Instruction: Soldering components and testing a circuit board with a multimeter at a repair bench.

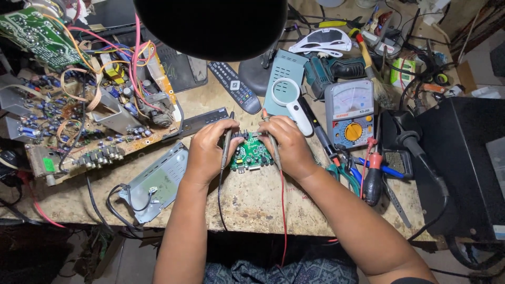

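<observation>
**Two probes on a small green board**

A small green circuit board (251,152) studded with dark components lies on the worn, pale wooden workbench (252,202), between both hands. The left hand (206,150) sits at the board's left edge, fingers pinching a thin black probe (226,144) whose black lead runs down towards the person. The right hand (289,144) sits at the board's right edge, fingers closed around a red-tipped probe (272,142) trailing a red wire. Just beyond the board lies a white-framed magnifying glass (288,100); to the board's right stands a grey analogue multimeter (350,113) with an orange dial. Left of the board lies a bare grey metal chassis plate (158,181).
</observation>
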